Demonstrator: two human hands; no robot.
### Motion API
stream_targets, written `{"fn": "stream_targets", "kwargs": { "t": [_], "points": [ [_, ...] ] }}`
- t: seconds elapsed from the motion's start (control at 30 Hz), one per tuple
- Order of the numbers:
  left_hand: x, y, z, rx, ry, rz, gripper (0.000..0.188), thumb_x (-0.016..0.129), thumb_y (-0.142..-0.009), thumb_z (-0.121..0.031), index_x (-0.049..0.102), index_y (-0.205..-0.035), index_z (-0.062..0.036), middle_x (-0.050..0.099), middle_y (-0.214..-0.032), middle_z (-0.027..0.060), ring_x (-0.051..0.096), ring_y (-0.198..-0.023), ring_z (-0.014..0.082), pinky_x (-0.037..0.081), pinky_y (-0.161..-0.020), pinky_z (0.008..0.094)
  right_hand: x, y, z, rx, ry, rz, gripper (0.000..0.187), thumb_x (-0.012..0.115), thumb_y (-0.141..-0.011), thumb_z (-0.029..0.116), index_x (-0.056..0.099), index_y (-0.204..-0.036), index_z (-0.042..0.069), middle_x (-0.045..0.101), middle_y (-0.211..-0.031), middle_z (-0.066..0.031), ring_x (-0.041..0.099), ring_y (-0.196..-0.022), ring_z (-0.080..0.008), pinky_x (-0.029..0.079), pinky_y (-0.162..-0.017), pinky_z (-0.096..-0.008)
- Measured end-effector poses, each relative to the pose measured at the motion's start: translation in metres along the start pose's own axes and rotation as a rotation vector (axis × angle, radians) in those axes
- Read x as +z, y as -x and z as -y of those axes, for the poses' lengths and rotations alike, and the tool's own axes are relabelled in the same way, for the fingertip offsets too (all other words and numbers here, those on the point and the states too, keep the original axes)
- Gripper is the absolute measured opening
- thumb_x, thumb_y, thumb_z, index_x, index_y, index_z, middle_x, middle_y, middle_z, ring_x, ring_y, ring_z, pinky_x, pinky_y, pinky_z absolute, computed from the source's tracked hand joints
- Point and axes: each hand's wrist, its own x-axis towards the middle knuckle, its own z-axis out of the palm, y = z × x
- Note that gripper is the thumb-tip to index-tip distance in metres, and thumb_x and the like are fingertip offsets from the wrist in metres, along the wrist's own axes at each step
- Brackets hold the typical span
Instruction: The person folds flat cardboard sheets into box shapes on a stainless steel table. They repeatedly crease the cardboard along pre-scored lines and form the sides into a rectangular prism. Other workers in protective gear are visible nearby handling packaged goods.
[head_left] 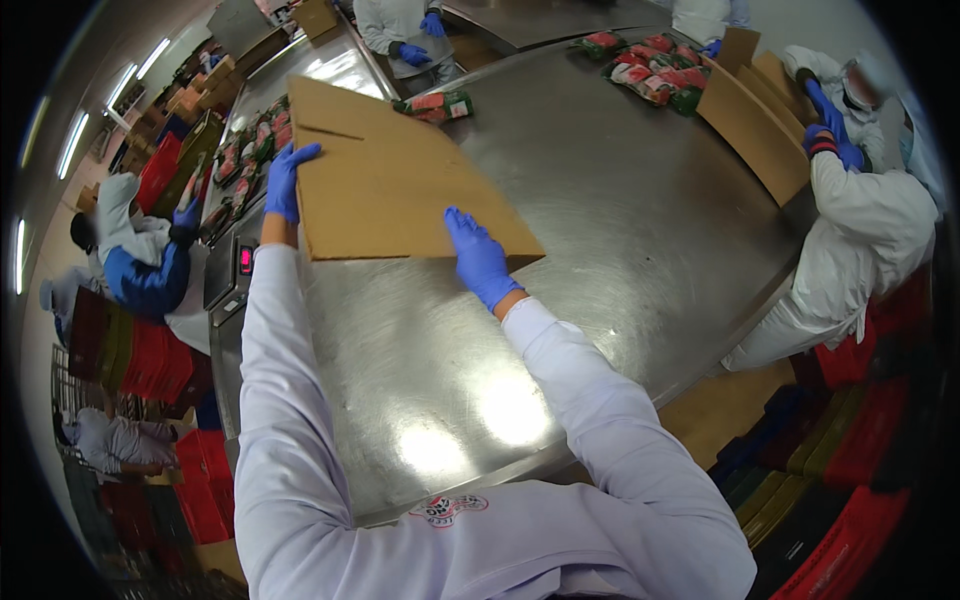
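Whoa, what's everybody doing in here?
Someone in blue gloves has a big piece of brown cardboard over a shiny metal table. Their left hand grips its left edge, and their right hand rests against it near the bottom. Red-and-green packages lie farther back. At the right, a co-worker stands by an open box.

"What colours are on you?"
"My left glove [283,186] and right glove [480,262] are plain blue; my coat [590,535] is white with a lavender cast and a red-and-black emblem [448,510]."
"And around you?"
"My cardboard carton [390,190] is plain tan, the steel table [590,220] silver-grey, the bagged packs [655,75] red, green and white."
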Motion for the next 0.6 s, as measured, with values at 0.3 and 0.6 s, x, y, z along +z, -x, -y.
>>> {"fn": "stream_targets", "kwargs": {
  "t": [0.3, 0.6],
  "points": [
    [0.184, -0.026, 0.125, -0.163, 0.231, 0.132, 0.055, 0.07, -0.08, -0.013, 0.048, -0.129, 0.0027, 0.063, -0.112, 0.0149, 0.065, -0.093, 0.0247, 0.055, -0.08, 0.0341, -0.062, 0.096, -0.132, 0.275, 0.499, -0.1, 0.06, 0.049, -0.086, 0.002, 0.032, -0.144, 0.007, 0.037, -0.148, -0.0109, 0.041, -0.132, -0.0323, 0.038, -0.104, -0.0469],
    [0.232, 0.105, 0.137, -0.231, 0.518, 0.072, 0.049, 0.063, -0.085, -0.008, 0.046, -0.13, -0.001, 0.06, -0.118, 0.0138, 0.061, -0.105, 0.0266, 0.053, -0.087, 0.039, -0.162, 0.189, -0.151, 0.187, 0.329, 0.058, 0.079, 0.054, -0.072, -0.008, 0.033, -0.146, 0.012, 0.038, -0.148, -0.0095, 0.041, -0.134, -0.0305, 0.033, -0.11, -0.0446]
  ]
}}
